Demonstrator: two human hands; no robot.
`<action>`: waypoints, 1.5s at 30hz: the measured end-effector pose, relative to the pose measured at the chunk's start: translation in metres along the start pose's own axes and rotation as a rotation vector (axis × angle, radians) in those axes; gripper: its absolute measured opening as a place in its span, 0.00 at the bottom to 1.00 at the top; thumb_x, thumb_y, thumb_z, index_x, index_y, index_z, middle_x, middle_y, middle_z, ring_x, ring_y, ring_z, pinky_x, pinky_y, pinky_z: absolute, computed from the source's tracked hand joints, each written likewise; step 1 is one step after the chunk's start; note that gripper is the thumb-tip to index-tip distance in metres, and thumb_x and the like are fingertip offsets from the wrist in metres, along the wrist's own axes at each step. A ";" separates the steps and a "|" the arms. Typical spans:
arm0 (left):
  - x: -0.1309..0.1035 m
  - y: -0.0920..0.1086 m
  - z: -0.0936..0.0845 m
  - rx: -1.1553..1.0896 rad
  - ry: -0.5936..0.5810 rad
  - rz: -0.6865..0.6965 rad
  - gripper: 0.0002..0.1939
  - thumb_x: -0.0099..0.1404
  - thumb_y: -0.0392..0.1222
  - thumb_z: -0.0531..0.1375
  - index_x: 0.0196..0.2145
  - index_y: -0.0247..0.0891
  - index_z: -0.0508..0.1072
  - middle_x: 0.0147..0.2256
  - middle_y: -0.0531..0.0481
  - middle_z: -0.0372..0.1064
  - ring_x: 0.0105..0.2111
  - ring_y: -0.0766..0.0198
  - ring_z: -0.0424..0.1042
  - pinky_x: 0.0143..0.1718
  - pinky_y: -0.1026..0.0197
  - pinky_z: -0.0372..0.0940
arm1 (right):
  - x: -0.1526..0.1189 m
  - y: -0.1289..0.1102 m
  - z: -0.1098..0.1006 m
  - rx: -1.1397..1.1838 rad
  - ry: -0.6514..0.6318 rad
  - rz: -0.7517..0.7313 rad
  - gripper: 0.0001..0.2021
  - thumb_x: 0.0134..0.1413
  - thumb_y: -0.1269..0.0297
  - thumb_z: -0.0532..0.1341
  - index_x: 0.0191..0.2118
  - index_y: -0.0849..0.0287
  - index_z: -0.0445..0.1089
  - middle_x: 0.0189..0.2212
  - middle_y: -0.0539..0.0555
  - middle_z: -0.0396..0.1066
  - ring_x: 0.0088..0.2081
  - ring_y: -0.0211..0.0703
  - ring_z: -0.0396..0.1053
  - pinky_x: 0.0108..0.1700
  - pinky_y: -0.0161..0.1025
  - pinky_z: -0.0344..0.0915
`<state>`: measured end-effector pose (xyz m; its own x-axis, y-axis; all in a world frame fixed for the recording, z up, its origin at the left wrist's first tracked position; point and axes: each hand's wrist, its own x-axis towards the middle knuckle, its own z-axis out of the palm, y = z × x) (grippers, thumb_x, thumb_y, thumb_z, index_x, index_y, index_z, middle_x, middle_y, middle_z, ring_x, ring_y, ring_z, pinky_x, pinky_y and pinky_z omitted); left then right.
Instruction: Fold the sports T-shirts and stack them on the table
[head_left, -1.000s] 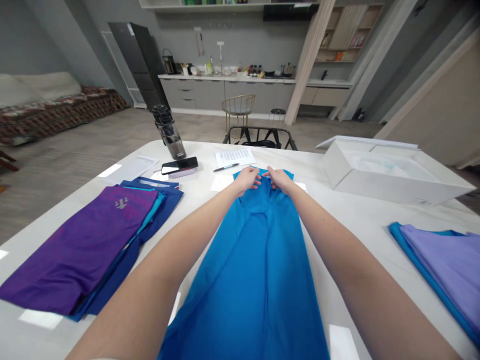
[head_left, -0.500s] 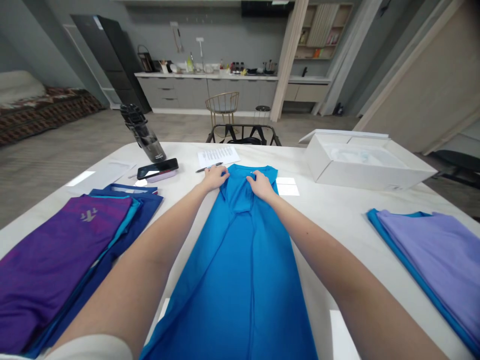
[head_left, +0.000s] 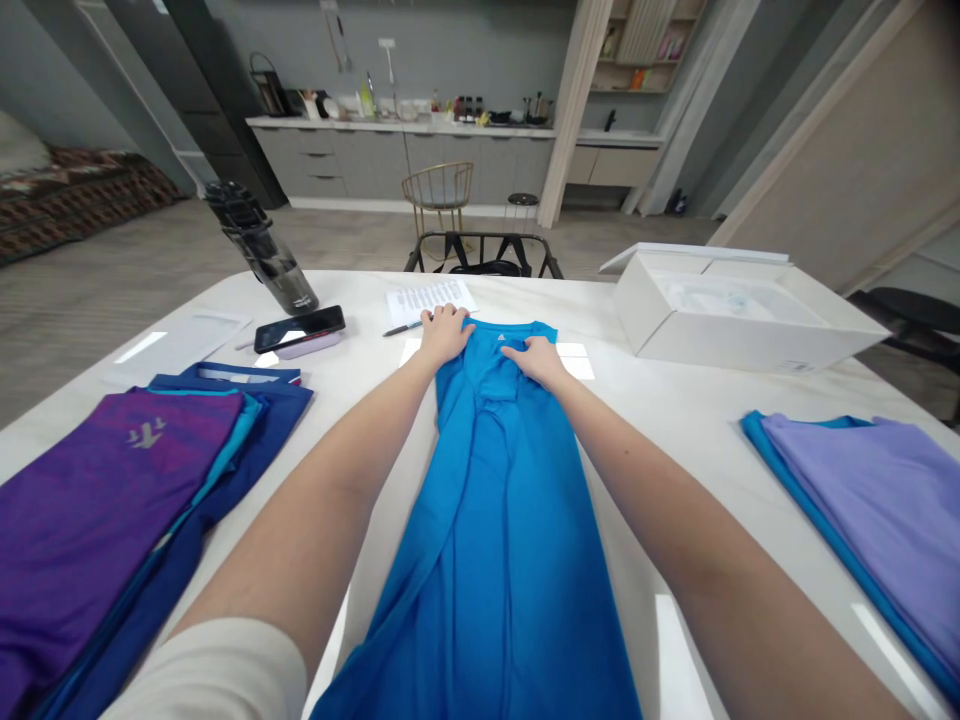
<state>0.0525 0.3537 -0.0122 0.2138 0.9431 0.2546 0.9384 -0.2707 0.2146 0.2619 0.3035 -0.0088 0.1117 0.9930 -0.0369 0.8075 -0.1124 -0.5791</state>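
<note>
A blue shirt lies lengthwise down the table in front of me, its collar at the far end and its sides folded in, with long creases along the middle. My left hand grips the fabric at the left end of the collar, fingers curled over the edge. On the other side my right hand has thumb and fingers closed on the cloth by the right shoulder. A small pale logo shows inside the neckline between them. The shirt's near end runs out of view.
Folded shirts with a purple one on top lie left; a lilac shirt over a blue one lies right. Beyond are a white open box, a water bottle, a phone, a pen and a printed sheet.
My left hand has shifted slightly right and away from me along the collar. The left side of the shirt is drawn inward, with more folds down the middle. The view has tilted a little.
</note>
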 end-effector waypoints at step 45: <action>-0.300 0.086 -0.093 0.074 -0.214 0.007 0.16 0.70 0.50 0.55 0.48 0.39 0.72 0.52 0.39 0.69 0.53 0.46 0.68 0.54 0.44 0.59 | -0.246 -0.014 -0.002 -0.392 -0.112 -0.514 0.13 0.68 0.64 0.57 0.54 0.53 0.73 0.49 0.57 0.73 0.46 0.48 0.72 0.44 0.39 0.64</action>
<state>0.0438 0.0298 0.0181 0.2655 0.9629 0.0482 0.9525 -0.2697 0.1417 0.2240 0.0606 0.0105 -0.3884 0.9190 0.0681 0.8956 0.3939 -0.2068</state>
